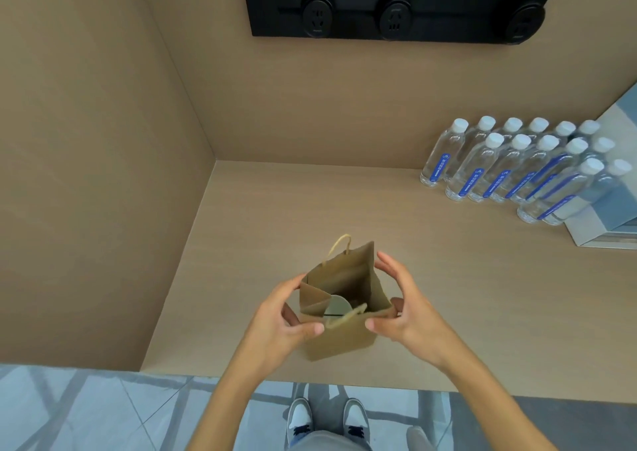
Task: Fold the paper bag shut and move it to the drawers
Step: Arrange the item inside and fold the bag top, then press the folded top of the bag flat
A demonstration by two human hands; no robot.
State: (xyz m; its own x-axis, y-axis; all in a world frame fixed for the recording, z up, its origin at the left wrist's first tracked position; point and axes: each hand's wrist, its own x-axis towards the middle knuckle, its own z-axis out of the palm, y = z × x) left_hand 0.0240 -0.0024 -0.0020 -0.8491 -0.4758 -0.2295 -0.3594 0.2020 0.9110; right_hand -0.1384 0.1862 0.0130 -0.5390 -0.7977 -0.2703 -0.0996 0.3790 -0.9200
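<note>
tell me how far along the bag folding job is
Done: nothing yet; the small brown paper bag stands open on the light wooden counter, a pale disc visible inside. In hand: left hand and right hand grip its sides. Left: folding shut, moving to drawers, not in view.

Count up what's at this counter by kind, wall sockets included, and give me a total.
Water bottles: 13, going by the white caps in view
Paper bag: 1
Pale box: 1
Round wall sockets: 3
Total: 18
</note>
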